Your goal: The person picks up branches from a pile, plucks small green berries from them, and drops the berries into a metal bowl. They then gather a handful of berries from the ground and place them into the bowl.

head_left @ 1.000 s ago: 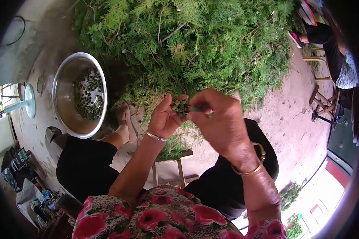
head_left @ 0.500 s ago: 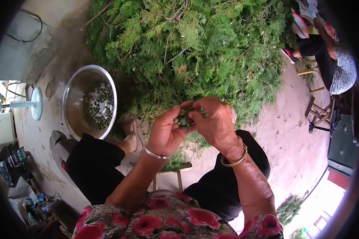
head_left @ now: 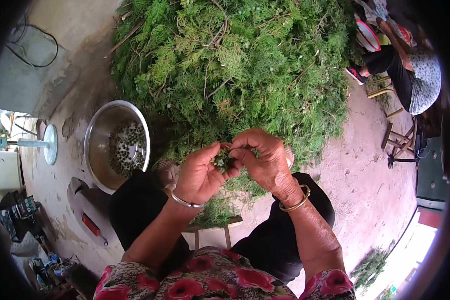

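My left hand [head_left: 199, 176] is cupped around some small green cones [head_left: 221, 161], its fingers curled over them. My right hand [head_left: 260, 159] pinches at the same cones from the right, thumb and fingertips together. Both hands meet just in front of a large heap of green conifer branches [head_left: 255, 65]. To the left of the hands, a metal basin [head_left: 99, 159] holds many small round green cones at its bottom.
A seated person [head_left: 425, 82] is at the upper right, near a red-rimmed basin [head_left: 367, 35] and a wooden stool [head_left: 397, 140]. At the left are a fan [head_left: 50, 144], a red-handled tool [head_left: 90, 225] and clutter. A wooden seat edge [head_left: 220, 225] shows between my legs.
The view has shifted, so the basin sits a little lower. My hands stay together around the cones. My left knee has moved right, and the red-handled tool now shows more.
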A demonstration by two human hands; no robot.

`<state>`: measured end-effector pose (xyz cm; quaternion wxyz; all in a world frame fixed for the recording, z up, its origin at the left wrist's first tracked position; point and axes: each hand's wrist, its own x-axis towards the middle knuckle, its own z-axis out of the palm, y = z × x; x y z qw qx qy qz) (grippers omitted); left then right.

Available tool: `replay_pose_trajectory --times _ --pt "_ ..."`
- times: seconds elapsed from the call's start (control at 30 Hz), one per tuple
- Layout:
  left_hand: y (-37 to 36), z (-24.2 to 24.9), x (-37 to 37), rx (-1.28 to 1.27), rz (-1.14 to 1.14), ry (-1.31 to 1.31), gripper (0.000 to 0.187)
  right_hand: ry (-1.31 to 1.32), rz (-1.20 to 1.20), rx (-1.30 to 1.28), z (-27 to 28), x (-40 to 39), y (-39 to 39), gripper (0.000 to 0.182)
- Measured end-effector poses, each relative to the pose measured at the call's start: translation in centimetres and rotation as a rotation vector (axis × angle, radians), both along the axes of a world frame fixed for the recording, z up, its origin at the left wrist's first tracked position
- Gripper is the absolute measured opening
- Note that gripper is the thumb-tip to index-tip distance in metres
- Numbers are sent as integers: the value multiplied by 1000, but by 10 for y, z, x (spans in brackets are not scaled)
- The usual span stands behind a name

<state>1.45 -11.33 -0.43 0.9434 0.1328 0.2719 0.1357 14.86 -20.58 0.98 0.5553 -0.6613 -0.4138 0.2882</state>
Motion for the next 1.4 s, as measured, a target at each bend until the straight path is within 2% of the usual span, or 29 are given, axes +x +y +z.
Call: replay_pose_trajectory --times 0.1,0.23,0.3,0.33,0.43,0.5,0.6,0.73,0.83,0.9,0.93,1.0,1.03,1.1,1.2,1.33,1.4 --pt "6 -1 -2 88 -49 48 27 113 27 -40 -6 -6 3 9" --pt "9 0 0 141 -62 62 25 117 -4 -86 -1 -11 8 10" --pt "9 -6 -1 183 -86 11 23 -94 4 -42 -5 -8 10 11" --pt "9 -9 -3 226 -106 -37 22 -92 10 -50 -9 -9 11 11" --pt "8 -2 -2 181 -63 32 22 -20 33 -48 -13 -11 13 9" --pt "8 -1 -2 217 -59 33 24 250 23 -216 -3 -13 17 9" --pt "7 3 -2 309 -62 31 26 401 18 -220 0 -12 19 8" --pt "4 4 -2 506 -111 87 17 472 -23 -227 -2 -12 18 11" --pt "1 5 -2 542 -146 134 14 435 -70 -224 -1 -8 16 13" --pt "0 10 -1 527 -167 161 14 634 -151 -165 -6 -3 15 13" --pt "0 11 -1 511 -187 188 15 635 -151 -167 -4 -2 15 13" --pt "3 11 -3 475 -237 164 15 571 10 -144 1 -1 14 13" --pt "5 11 -4 441 -287 139 16 573 9 -145 1 0 14 13" --pt "5 12 -7 393 -321 118 16 557 144 -223 0 2 13 13" --pt "6 16 -7 359 -386 93 17 626 241 -258 1 8 11 18" --pt "3 11 -6 342 -424 107 21 517 174 -321 -3 5 12 15" --pt "4 10 -8 323 -405 104 23 571 -112 -215 -1 6 13 13"
